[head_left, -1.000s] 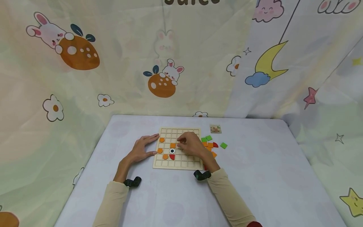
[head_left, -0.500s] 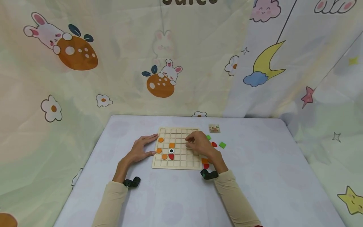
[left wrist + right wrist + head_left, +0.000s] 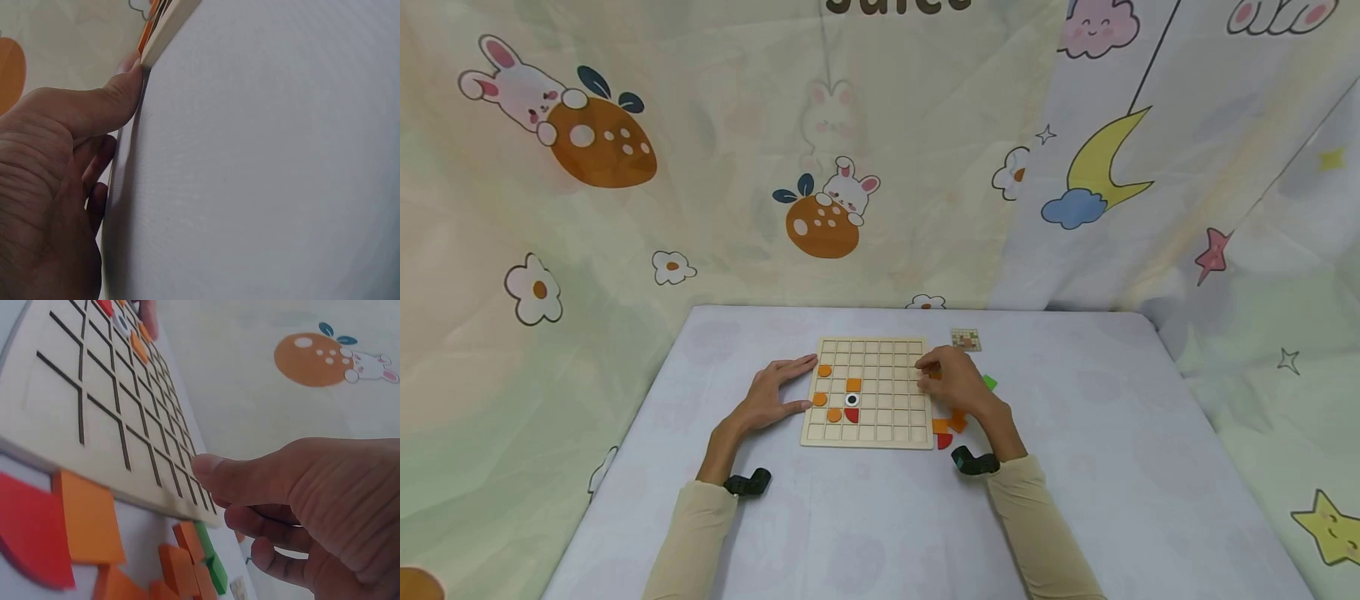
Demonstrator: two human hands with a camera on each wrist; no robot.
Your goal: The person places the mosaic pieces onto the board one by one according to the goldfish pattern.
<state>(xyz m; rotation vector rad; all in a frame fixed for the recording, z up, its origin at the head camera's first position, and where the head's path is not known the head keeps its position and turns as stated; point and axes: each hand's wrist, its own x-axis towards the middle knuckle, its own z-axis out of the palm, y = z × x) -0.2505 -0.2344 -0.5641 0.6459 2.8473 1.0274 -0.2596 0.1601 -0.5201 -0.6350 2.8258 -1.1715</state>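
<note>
In the head view, a square pale-wooden grid board is lying on a white cloth-covered table, with cloth stretching widely on both sides and toward the person. The left hand is touching the board's left edge, fingers straight, grasping nothing. The right hand is hovering by its right edge. Dark cropped lettering is seemingly reading "Juice".

In the left wrist view, the thumb is meeting the board's edge.

In the right wrist view, the right fingers are bending loosely, apparently released; red quarter-round, orange square and green tiles are lying alongside the board.
</note>
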